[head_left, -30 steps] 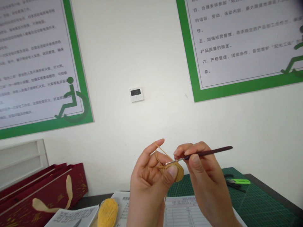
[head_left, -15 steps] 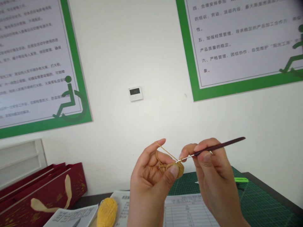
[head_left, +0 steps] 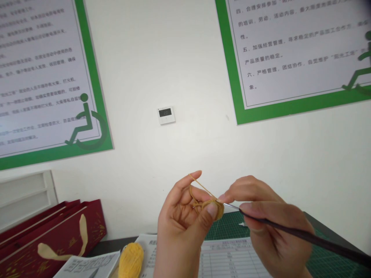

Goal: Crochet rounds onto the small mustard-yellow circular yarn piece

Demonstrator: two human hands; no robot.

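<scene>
My left hand (head_left: pixel 182 220) is raised in front of me, thumb and fingers pinching a small mustard-yellow crochet piece (head_left: pixel 218 207). A strand of yellow yarn (head_left: pixel 199 183) runs over its index finger. My right hand (head_left: pixel 269 226) grips a dark crochet hook (head_left: pixel 304 236); its metal tip meets the crochet piece and the handle points down to the right. A ball of yellow yarn (head_left: pixel 131 260) lies on the table below my left hand.
A green cutting mat (head_left: pixel 330 262) covers the table at right. Printed sheets (head_left: pixel 223 258) lie under my hands, and a folded paper (head_left: pixel 87 266) sits at left. Dark red gift bags (head_left: pixel 58 235) stand at the left. Green-framed posters (head_left: pixel 290 54) and a small wall controller (head_left: pixel 166 114) hang on the white wall.
My right hand has turned the hook: its handle swung from pointing up to the right to pointing down to the right. The left hand has kept the crochet piece almost still.
</scene>
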